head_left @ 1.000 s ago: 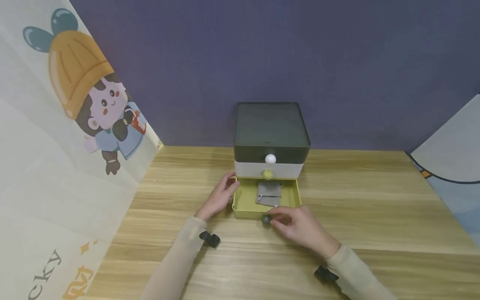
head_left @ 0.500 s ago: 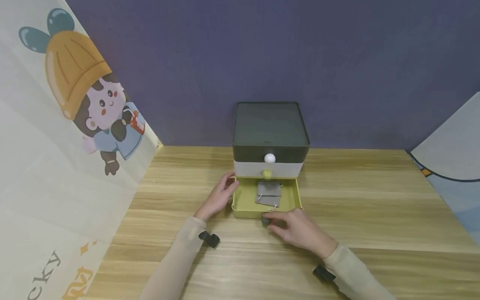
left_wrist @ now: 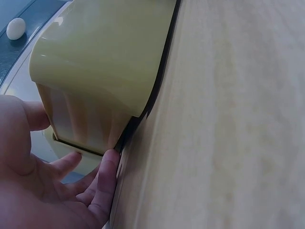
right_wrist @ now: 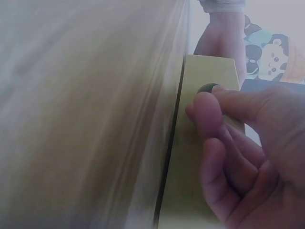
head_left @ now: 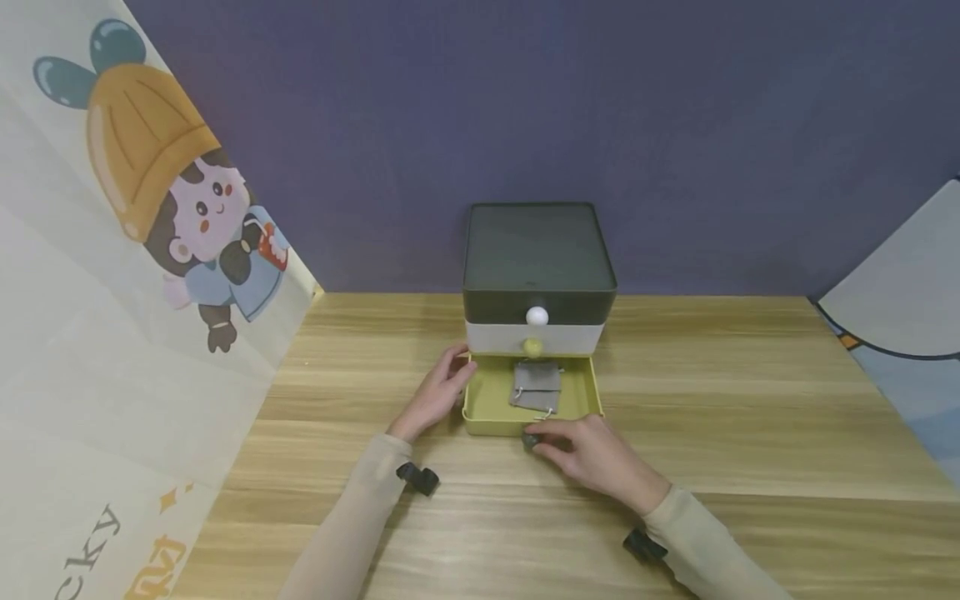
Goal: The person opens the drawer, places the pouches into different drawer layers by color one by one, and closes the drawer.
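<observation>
A small stacked drawer cabinet has a dark top tier, a white tier and a yellow-green bottom drawer, which is pulled out. Two grey drawstring pouches lie in that drawer, one overlapping the other. My right hand pinches the drawer's dark round knob between thumb and forefinger; in the right wrist view the knob is mostly covered by the fingers. At the left side of the cabinet, my left hand rests with relaxed fingers, its fingertips at the lower corner beside the drawer's side wall.
The cabinet stands on a wood-grain table close to a dark blue back wall. A white knob and a yellow-green knob mark the upper drawers. A light panel with a cartoon figure borders the table's left side.
My right thumb and forefinger have moved slightly left and closed round the dark knob. The drawer stays pulled out, and the left hand keeps its place.
</observation>
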`<control>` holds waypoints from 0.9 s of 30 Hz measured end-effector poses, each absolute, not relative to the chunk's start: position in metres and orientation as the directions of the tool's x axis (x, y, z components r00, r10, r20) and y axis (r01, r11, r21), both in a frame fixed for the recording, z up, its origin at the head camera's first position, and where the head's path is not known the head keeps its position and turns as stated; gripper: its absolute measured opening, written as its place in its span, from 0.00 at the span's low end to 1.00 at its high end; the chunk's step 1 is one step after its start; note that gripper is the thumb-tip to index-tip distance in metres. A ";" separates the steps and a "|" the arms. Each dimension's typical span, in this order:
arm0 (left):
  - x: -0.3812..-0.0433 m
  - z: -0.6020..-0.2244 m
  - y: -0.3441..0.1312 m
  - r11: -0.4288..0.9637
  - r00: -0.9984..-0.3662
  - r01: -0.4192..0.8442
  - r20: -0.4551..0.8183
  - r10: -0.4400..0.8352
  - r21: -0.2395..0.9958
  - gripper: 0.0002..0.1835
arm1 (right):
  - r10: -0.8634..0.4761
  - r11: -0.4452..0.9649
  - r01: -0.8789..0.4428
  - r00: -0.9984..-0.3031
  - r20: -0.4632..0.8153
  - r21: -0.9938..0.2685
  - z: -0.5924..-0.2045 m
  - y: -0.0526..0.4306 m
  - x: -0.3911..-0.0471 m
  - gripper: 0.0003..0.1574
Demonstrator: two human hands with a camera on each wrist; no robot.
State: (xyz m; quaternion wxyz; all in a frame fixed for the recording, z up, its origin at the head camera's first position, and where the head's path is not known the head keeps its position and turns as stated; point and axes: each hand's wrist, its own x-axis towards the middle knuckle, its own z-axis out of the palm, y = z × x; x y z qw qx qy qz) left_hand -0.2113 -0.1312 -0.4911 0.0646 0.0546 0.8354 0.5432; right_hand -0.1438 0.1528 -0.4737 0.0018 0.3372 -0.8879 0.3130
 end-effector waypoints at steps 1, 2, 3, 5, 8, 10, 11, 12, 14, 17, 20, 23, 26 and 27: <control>-0.211 -0.491 -0.131 0.403 -0.986 0.019 -0.051 0.161 0.915 0.32 | -0.597 0.578 -0.599 -0.774 0.214 -0.554 -0.474 0.153 -0.144 0.20; -0.211 -0.492 -0.131 0.402 -0.986 0.021 -0.048 0.160 0.916 0.33 | -0.596 0.579 -0.599 -0.774 0.214 -0.553 -0.474 0.153 -0.144 0.20; -0.212 -0.492 -0.131 0.400 -0.986 0.016 -0.052 0.158 0.916 0.33 | -0.595 0.580 -0.597 -0.775 0.213 -0.553 -0.474 0.153 -0.144 0.20; -0.211 -0.492 -0.131 0.394 -0.987 0.018 -0.047 0.154 0.919 0.33 | -0.592 0.582 -0.595 -0.777 0.212 -0.554 -0.474 0.153 -0.144 0.20; -0.210 -0.491 -0.130 0.395 -0.988 0.015 -0.048 0.148 0.918 0.33 | -0.588 0.589 -0.588 -0.783 0.205 -0.555 -0.475 0.154 -0.144 0.20; -0.210 -0.491 -0.131 0.398 -0.988 0.015 -0.048 0.146 0.917 0.33 | -0.585 0.593 -0.584 -0.786 0.202 -0.554 -0.475 0.154 -0.144 0.20; -0.210 -0.491 -0.131 0.402 -0.988 0.015 -0.048 0.146 0.916 0.33 | -0.584 0.596 -0.584 -0.786 0.201 -0.552 -0.475 0.154 -0.144 0.20; -0.210 -0.491 -0.131 0.405 -0.988 0.014 -0.050 0.147 0.914 0.33 | -0.583 0.597 -0.581 -0.788 0.198 -0.553 -0.475 0.154 -0.144 0.19; -0.210 -0.492 -0.131 0.410 -0.988 0.017 -0.048 0.146 0.912 0.33 | -0.581 0.593 -0.576 -0.790 0.195 -0.563 -0.474 0.154 -0.145 0.19; -0.211 -0.491 -0.131 0.413 -0.988 0.011 -0.053 0.144 0.911 0.33 | -0.578 0.584 -0.567 -0.793 0.193 -0.581 -0.474 0.154 -0.147 0.19; -0.212 -0.491 -0.130 0.408 -0.988 0.007 -0.056 0.142 0.913 0.33 | -0.574 0.575 -0.564 -0.794 0.199 -0.593 -0.474 0.154 -0.148 0.19; -0.211 -0.490 -0.130 0.406 -0.988 0.004 -0.059 0.143 0.914 0.33 | -0.571 0.571 -0.569 -0.793 0.210 -0.592 -0.475 0.155 -0.150 0.19; -0.210 -0.491 -0.130 0.412 -0.988 -0.001 -0.065 0.141 0.911 0.34 | -0.566 0.573 -0.567 -0.796 0.215 -0.592 -0.476 0.156 -0.152 0.19; -0.210 -0.491 -0.130 0.414 -0.988 -0.002 -0.066 0.141 0.910 0.34 | -0.562 0.573 -0.561 -0.799 0.211 -0.597 -0.477 0.156 -0.152 0.20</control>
